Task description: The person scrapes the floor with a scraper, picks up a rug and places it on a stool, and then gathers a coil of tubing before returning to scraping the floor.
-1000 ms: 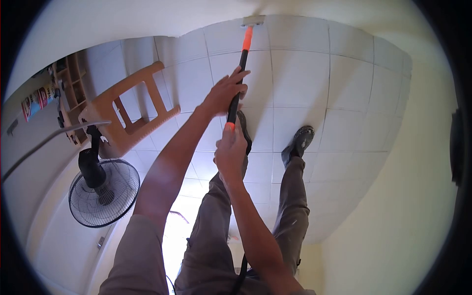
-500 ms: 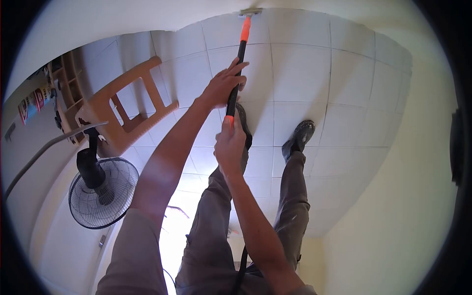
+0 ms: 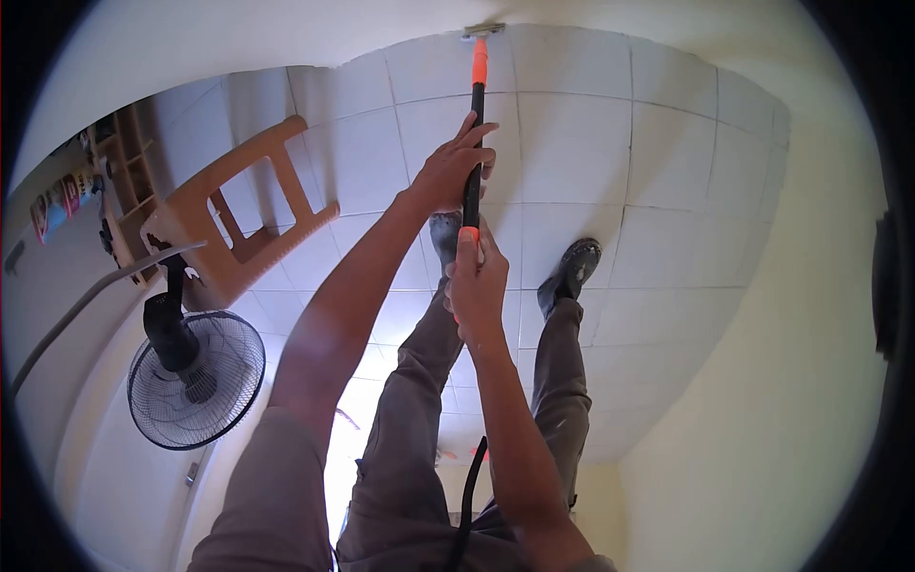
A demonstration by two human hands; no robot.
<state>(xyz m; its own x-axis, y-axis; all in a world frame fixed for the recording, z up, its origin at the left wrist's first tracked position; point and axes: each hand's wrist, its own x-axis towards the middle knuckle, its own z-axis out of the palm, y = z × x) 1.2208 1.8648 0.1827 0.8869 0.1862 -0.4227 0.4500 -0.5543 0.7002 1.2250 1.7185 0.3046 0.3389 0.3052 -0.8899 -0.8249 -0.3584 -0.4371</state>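
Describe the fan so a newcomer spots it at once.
Start at the pale tiled floor and go left to the brown openwork furniture. Just below it in view is the fan: black with a round wire cage, unlike the furniture's straight bars.

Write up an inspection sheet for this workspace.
Surface: tiled floor, pale, streaked with shadows.
Job's things: black-and-orange pole; its flat head at the floor's far edge.
Clutter: brown stool and standing fan, off to the left.
Hands: left hand on the pole, above right hand, which grips it lower.
Cables: black cord or strap near the waist, which one unclear.
Surroundings: pale wall at right.
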